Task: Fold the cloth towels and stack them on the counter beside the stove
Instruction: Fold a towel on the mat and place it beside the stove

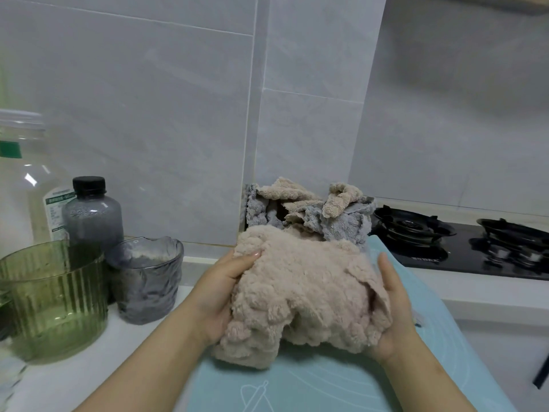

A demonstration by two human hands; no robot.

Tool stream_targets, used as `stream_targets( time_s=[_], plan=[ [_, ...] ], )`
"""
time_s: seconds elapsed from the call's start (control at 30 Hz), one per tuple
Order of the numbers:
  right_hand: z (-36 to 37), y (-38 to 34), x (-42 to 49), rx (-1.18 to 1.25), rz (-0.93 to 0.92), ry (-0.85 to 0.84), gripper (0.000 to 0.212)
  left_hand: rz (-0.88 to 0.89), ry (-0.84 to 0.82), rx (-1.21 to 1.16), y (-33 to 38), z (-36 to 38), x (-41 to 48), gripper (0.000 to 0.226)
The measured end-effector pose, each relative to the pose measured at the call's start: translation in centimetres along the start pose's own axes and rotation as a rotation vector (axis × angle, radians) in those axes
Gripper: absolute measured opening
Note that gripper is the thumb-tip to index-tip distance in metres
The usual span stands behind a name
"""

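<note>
Bunching between both hands, a beige towel (303, 292) is held low over a light blue mat (326, 382) on the counter (89, 367), its lower left corner down at the mat surface. The towel's left side is grasped by the left hand (221, 295), thumb (249, 258) pressed on top, fingers hidden under the cloth. The right side is clasped by the right hand (393, 310), thumb laid up along the edge, remaining fingers tucked beneath and not seen. The towel is crumpled, not folded flat. A loose pile of grey and beige towels (309, 212) is heaped just behind it against the tiled wall (148, 99), right beside the black gas stove (445, 242). At left on the counter, a green ribbed cup (53, 301) and a grey glass (145, 278) are set side by side, a dark bottle (93, 212) with a black cap behind them, and a big clear bottle (26, 179) at the frame edge.
</note>
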State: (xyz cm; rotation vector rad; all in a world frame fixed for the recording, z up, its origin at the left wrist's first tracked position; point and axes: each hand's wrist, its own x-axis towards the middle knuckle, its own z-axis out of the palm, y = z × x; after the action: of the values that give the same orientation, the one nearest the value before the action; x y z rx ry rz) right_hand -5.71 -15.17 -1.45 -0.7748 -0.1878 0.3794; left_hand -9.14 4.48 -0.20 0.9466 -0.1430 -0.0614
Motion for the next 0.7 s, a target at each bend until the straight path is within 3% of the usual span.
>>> stream_targets(
  time_s=[0.07, 0.13, 0.23, 0.3, 0.43, 0.53, 0.7],
  plan=[
    [-0.9, -0.4, 0.1, 0.069, -0.048, -0.032, 0.104, 0.022, 0.034, 0.009, 0.1, -0.3, 0.1, 0.040],
    [-1.1, -0.7, 0.0, 0.019, -0.080, 0.019, 0.112, 0.058, 0.158, 0.291, -0.3, -0.6, 0.3, 0.044],
    [-0.6, -0.2, -0.3, -0.566, -0.111, 0.297, 0.100, 0.081, 0.317, 1.025, -1.4, -1.7, 0.9, 0.074],
    [-0.7, 0.4, -0.2, -0.898, -0.194, 0.457, 0.082, 0.088, 0.294, 1.148, -1.9, -2.2, 1.3, 0.075],
    [-1.8, 0.4, -0.1, -1.463, -0.164, 0.553, 0.064, 0.095, 0.388, 1.230, -2.0, -2.7, 1.7, 0.051],
    [-2.0, -0.1, -0.7, -1.588, -0.048, 0.529, 0.061, 0.102, 0.477, 1.291, -1.9, -2.8, 1.7, 0.047],
    [-1.3, -0.3, -1.4, -1.534, 0.027, 0.144, 0.071, 0.172, 0.490, 1.248, -1.3, -2.8, 1.5, 0.027]
  ],
)
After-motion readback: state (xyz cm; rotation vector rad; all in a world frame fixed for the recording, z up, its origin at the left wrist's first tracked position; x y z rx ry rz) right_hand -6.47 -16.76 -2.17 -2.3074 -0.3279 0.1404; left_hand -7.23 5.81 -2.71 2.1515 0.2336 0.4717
